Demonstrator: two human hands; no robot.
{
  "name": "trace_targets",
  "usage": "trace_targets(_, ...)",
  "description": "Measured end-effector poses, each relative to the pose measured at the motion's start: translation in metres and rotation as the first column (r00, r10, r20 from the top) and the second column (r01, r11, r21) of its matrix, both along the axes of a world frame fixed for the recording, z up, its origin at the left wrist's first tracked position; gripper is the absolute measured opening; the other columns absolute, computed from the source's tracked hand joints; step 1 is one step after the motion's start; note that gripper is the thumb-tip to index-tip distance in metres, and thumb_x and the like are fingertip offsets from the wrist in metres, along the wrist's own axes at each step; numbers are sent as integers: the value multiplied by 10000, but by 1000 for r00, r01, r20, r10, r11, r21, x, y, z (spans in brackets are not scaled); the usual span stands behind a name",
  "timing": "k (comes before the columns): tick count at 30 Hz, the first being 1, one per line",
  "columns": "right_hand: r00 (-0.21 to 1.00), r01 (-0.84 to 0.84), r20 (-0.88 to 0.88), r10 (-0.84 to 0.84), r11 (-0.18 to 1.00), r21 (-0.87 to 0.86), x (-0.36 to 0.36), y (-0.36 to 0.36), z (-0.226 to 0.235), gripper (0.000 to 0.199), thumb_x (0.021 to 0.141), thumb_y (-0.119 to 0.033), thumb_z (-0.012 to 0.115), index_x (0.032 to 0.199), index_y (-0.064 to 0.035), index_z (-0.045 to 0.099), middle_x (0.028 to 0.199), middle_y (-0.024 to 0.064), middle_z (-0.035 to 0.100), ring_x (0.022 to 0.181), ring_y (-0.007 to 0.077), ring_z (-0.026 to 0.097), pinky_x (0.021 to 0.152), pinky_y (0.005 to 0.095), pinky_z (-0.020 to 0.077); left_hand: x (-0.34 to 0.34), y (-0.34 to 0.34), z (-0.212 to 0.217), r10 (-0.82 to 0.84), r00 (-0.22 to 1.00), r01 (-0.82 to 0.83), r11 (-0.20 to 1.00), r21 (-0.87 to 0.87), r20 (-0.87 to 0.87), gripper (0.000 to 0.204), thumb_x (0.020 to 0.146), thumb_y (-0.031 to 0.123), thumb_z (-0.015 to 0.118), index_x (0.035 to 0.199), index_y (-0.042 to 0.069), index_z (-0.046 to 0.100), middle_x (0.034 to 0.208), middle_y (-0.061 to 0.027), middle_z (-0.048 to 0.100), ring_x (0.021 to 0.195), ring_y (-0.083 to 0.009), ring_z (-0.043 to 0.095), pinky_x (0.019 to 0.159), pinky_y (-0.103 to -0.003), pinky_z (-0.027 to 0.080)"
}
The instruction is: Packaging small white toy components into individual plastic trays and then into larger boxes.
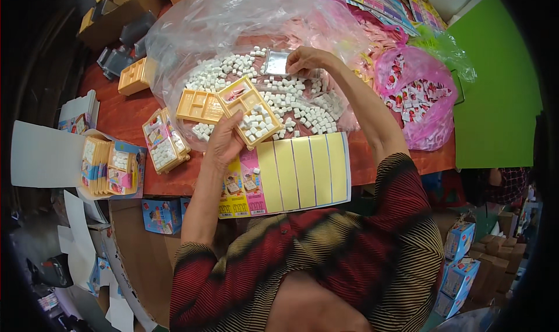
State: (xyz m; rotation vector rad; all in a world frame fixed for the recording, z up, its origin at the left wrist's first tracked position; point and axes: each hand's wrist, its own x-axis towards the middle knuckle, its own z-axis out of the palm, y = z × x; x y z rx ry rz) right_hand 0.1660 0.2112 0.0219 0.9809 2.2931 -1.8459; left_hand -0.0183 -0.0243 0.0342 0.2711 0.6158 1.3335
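Both hands are working over a red-brown table [125, 113] that is covered with small goods. The left hand [224, 141] grasps a yellow plastic tray [249, 112] from below, with the fingers closed on its near edge; the tray has several compartments, and the one closest to the hand is filled with small white cubes. The right hand [304, 60] is stretched further away and rests on a heap of white cubes [303, 108], the fingers bent down into the pieces beside a small shiny foil piece [275, 63] (I cannot tell if the fingers really pinch some cubes or only touch them). The heap lies on a big clear plastic bag [233, 17], which is spread open on the table. Just beside the held tray, on its left, a second empty yellow tray [200, 106] lies on the bag, touching the first one. Near the table's front edge lies a sheet of yellow sticker strips [303, 172] with some coloured labels at its left end, partly under the left forearm. To the left, a filled tray with a printed card [165, 140] lies on the table, and more finished packs stand in an open box [110, 166]. On the right, a pink bag of small sachets [416, 96] rests near the table's corner, well apart from both hands.
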Motion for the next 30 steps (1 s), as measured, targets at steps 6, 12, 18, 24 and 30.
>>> trace_targets(6,997,-34,-18,78,613,789,-3,-17,-23,119,702,-76,482,673,6,563,614,155,553,546,262,531,471,335,415,14,4,-4,24,998,-25,1000,-1,-62,413,800,89,474,1180,23,327,1120,-132,455,1018,-259,473,865,-400,409)
trace_targets(12,999,-14,27,-38,312,950,-11,-49,-11,81,676,-60,442,659,9,480,630,199,509,594,341,525,511,410,400,18,0,0,44,999,-45,998,-33,-31,402,795,56,477,1170,31,332,1101,-114,472,1006,-235,485,846,-381,429)
trace_targets(18,920,368,-368,-133,-25,929,10,-37,33,40,676,-39,455,681,-2,440,602,184,477,571,337,500,508,409,391,26,3,1,98,995,-98,995,-29,-1,365,809,52,444,1158,29,340,1093,-124,474,991,-246,494,830,-395,443)
trace_targets(24,849,488,-515,-114,-203,849,32,-48,88,57,746,-74,461,706,-34,457,616,172,477,556,326,477,505,384,385,35,7,-6,193,981,-193,981,-26,-14,340,834,90,406,1160,24,337,1108,-132,461,1005,-256,482,838,-402,432)
trace_targets(30,493,387,-731,-473,871,-302,48,-105,115,124,799,-80,457,688,-39,492,646,25,504,549,68,467,500,184,379,45,10,2,111,987,-111,994,-5,113,405,882,314,290,1181,44,333,1134,-140,441,1029,-271,457,874,-424,379)
